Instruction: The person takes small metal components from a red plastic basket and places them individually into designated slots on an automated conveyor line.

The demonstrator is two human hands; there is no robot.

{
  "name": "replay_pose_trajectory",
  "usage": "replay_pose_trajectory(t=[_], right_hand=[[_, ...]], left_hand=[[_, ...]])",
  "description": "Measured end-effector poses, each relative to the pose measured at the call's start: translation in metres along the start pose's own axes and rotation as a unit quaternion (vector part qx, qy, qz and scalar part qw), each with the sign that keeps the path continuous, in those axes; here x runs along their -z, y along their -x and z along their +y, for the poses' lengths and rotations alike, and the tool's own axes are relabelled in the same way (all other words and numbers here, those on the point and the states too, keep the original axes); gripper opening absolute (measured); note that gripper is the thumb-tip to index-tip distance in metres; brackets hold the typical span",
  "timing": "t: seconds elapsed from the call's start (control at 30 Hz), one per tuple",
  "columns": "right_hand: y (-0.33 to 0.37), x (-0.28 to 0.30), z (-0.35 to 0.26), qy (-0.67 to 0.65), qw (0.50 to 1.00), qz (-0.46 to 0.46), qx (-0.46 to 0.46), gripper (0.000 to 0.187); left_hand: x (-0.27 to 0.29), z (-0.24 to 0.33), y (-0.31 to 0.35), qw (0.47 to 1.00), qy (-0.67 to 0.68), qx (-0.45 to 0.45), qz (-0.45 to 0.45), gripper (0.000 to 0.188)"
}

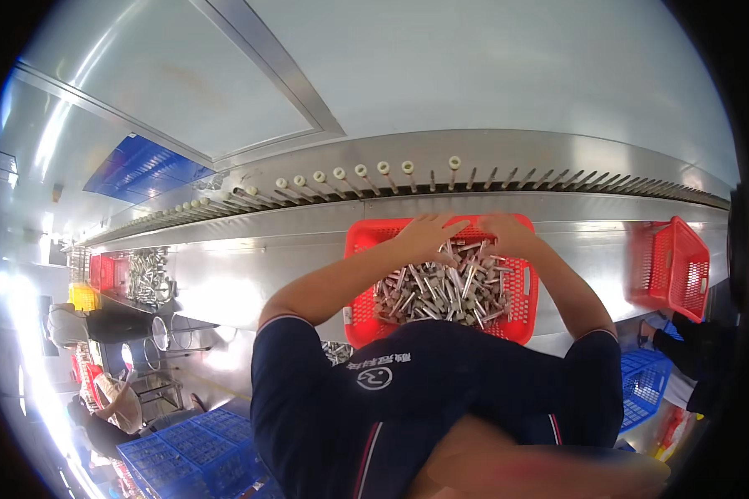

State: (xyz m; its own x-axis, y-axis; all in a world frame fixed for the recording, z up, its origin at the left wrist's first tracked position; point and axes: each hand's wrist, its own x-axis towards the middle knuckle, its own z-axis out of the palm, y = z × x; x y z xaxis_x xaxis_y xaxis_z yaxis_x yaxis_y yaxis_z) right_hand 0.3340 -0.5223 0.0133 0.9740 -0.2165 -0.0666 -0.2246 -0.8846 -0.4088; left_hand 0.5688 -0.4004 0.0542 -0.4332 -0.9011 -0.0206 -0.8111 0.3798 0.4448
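Observation:
In front of me sits a red plastic basket [359, 241] heaped with small metal rod-shaped parts [441, 287], many with a thicker end. My left hand [429, 236] is over the far part of the basket with its fingers stretched out and apart, and the thumb lies just above the parts. Close to it on the right, my right hand [508, 233] hangs over the far right of the basket. Its fingertips are blurred, and whether they hold a part is hidden. Beyond both hands runs a row of upright metal pins [473, 176]; several on the left carry cream ring-ended pieces [361, 170].
The basket rests on a steel bench [300, 249] before a metal wall. Another red basket [674, 262] stands at the right. More metal parts [150, 279] lie far left. Blue crates [200, 445] stand behind me on the left, and people [116, 403] are near them.

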Motion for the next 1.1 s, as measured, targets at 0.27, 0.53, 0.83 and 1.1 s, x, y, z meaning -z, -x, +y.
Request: replay_pose_trajectory(t=[0.27, 0.53, 0.83, 1.1], right_hand=[[-0.147, 0.063, 0.019, -0.016, 0.964, 0.227, -0.135, 0.042], [-0.101, 0.114, 0.01, -0.326, 0.832, 0.382, -0.235, 0.034], [-0.03, -0.032, -0.047, -0.229, 0.964, -0.1, -0.088, 0.048], [-0.182, 0.049, -0.021, 0.084, 0.984, 0.155, -0.032, 0.047]], left_hand=[[0.055, -0.118, -0.007, 0.96, -0.161, 0.02, 0.229, 0.05], [0.08, -0.08, -0.068, 0.986, -0.002, 0.15, 0.071, 0.038], [-0.014, -0.03, 0.09, 0.998, -0.028, 0.025, 0.05, 0.061], [0.057, -0.111, 0.034, 0.958, -0.146, 0.116, 0.218, 0.054]])
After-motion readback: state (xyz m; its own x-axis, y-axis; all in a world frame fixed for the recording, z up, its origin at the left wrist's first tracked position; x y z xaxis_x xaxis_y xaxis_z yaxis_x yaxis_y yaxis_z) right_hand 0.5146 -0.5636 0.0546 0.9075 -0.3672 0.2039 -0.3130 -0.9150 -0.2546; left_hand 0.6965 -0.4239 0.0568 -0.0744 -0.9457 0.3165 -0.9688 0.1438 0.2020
